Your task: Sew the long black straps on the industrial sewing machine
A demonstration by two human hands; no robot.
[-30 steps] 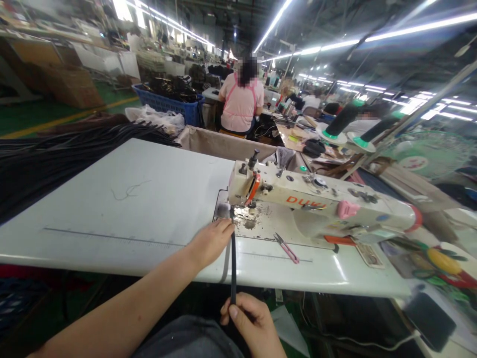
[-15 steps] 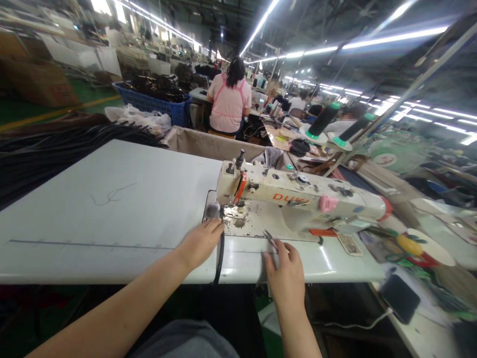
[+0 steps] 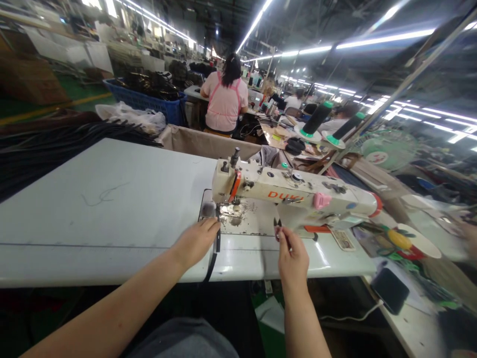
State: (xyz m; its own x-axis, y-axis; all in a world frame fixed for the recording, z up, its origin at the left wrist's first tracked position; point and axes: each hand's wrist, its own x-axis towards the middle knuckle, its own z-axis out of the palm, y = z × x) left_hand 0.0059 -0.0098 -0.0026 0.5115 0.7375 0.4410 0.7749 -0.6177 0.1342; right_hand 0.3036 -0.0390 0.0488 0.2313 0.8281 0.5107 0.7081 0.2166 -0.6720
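Observation:
A black strap [image 3: 213,261] runs from beside the sewing machine's needle area down over the front edge of the white table [image 3: 149,199]. My left hand [image 3: 197,243] grips it just in front of the presser foot, fingers together; the strap's upper part is hidden there. In my right hand [image 3: 293,256] is a pair of thread snips [image 3: 277,226], pinched between thumb and fingers. Their two blades stand apart and point upward, above the front of the machine bed. The cream sewing machine [image 3: 294,196] stands just beyond both hands.
Black strips [image 3: 74,146] are piled at the left. Behind the table are a fabric-lined bin [image 3: 208,143], a blue basket [image 3: 149,102] and a seated person in pink [image 3: 226,99]. Thread cones [image 3: 316,119] rise behind the machine. A phone [image 3: 390,291] with a cable lies at lower right.
My right hand has raised the snips off the table, turning them so the blades point up and show apart. My left hand stays on the strap. The view has shifted slightly.

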